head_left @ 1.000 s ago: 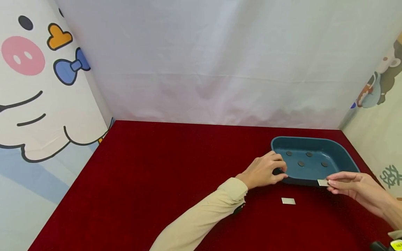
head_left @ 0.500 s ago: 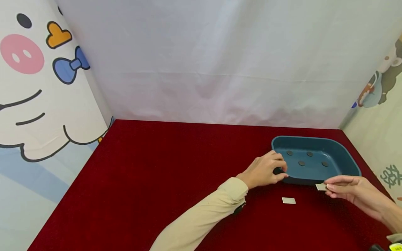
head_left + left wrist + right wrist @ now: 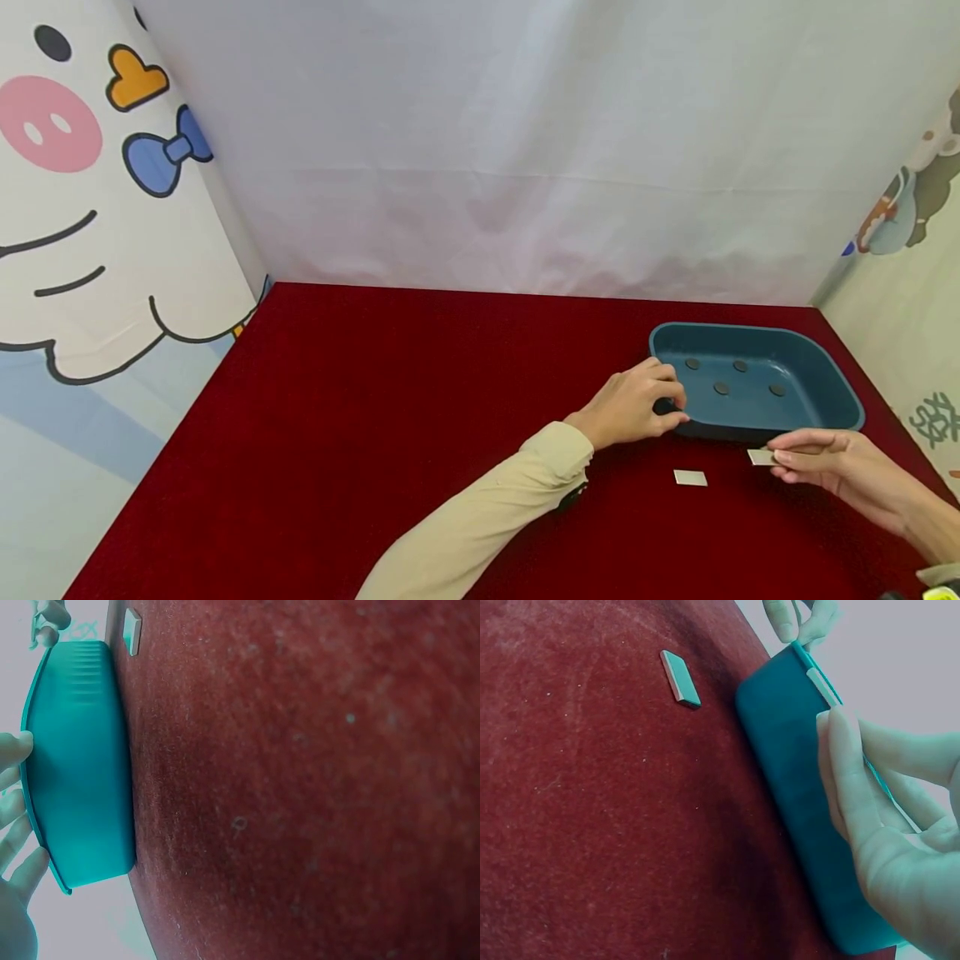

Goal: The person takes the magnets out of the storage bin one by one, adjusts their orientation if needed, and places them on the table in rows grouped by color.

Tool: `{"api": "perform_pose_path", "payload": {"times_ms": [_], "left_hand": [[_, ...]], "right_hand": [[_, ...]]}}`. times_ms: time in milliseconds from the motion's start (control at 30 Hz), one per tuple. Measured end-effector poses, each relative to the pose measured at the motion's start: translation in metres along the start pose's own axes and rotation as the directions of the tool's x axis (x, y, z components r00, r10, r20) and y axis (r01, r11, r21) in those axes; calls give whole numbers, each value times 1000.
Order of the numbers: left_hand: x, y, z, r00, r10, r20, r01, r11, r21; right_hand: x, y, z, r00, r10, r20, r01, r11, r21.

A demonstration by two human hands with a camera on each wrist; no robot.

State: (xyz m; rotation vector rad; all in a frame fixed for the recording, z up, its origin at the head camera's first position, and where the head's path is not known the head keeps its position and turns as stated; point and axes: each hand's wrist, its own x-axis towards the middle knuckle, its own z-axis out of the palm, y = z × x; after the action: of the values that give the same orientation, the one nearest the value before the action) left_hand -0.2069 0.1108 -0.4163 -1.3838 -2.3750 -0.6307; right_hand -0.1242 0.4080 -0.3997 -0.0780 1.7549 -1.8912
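Observation:
A blue plastic basin (image 3: 780, 332) stands at the right of the red table. Its near left corner is gripped by my left hand (image 3: 636, 405); in the left wrist view the fingertips (image 3: 26, 741) bend over the basin's rim. My right hand (image 3: 843, 471) pinches a small, flat, pale tile (image 3: 761, 457) between thumb and fingers, just in front of the near wall. In the right wrist view the held tile (image 3: 823, 686) sticks out past the fingertips, overlapping the rim. A second pale tile (image 3: 690, 477) lies flat on the cloth between both hands.
Several dark grey round discs (image 3: 721, 388) lie spread on the basin floor. Red cloth (image 3: 420, 400) covers the table. A white curtain (image 3: 480, 167) hangs behind it, and printed cartoon panels (image 3: 67, 192) flank both sides.
My right hand has drawn slightly toward me and to the left with the tile, away from the basin's near rim. The left hand keeps its hold.

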Motion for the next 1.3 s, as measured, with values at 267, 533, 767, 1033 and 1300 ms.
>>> {"api": "perform_pose_path", "payload": {"times_ms": [267,533,767,1033,1300], "left_hand": [[-1,0,0,1000,-6,0,6,1000,3],[0,0,1,1000,-3,4,3,1000,-1],[0,1,2,1000,-2,16,2,1000,-3],[0,1,2,1000,-6,14,6,1000,-9],[0,0,2,1000,-17,14,17,1000,-25]], "right_hand": [[1,3,0,1000,29,4,-29,1000,10],[1,8,0,999,31,10,-31,999,33],[2,16,-2,998,54,25,-55,997,47],[6,24,-1,997,69,23,-69,997,41],[9,27,0,994,108,-23,-108,994,13]]}}
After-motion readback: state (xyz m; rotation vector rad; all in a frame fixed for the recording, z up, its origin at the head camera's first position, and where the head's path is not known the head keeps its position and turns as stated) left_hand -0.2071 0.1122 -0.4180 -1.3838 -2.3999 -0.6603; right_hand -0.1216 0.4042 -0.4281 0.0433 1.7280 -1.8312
